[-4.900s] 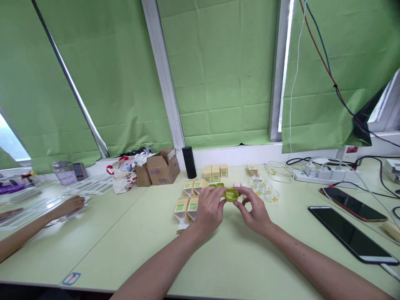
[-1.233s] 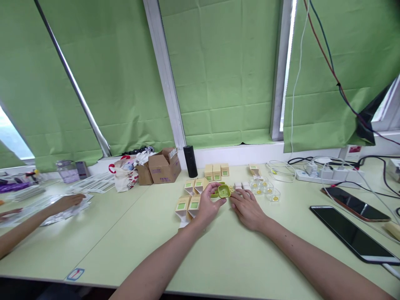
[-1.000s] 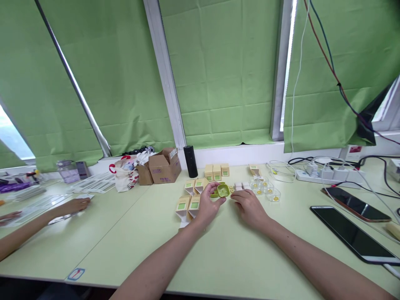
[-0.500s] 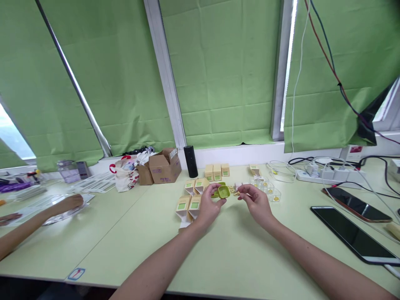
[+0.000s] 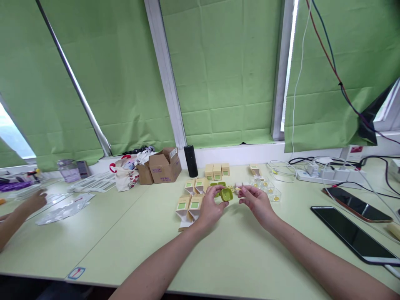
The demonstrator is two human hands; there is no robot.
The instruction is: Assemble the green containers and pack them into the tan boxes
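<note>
My left hand [image 5: 211,208] is closed on a small green square cup [image 5: 227,194], its open side turned toward me. Between the thumb and fingers of my right hand [image 5: 256,205] is a small thin yellowish piece [image 5: 236,189], just right of the cup; its kind is too small to make out. Behind the cup lie more green square pieces [image 5: 221,183], partly hidden by my left fingers. Small cream boxes with green squares [image 5: 183,204] stand to the left of my left hand. Clear little containers with yellow bits [image 5: 274,196] are beyond my right hand.
Several cream boxes [image 5: 213,171] stand farther back beside a black cylinder [image 5: 191,161] and a cardboard box [image 5: 165,166]. Phones [image 5: 353,233] and a power strip [image 5: 328,177] with cables lie at right. A co-worker's hand [image 5: 35,201] is at far left near plastic bags [image 5: 67,209].
The green cup in my left hand has shifted slightly right and tilted more toward me. My right hand stays close by. The co-worker's hand has moved left, away from the plastic bags.
</note>
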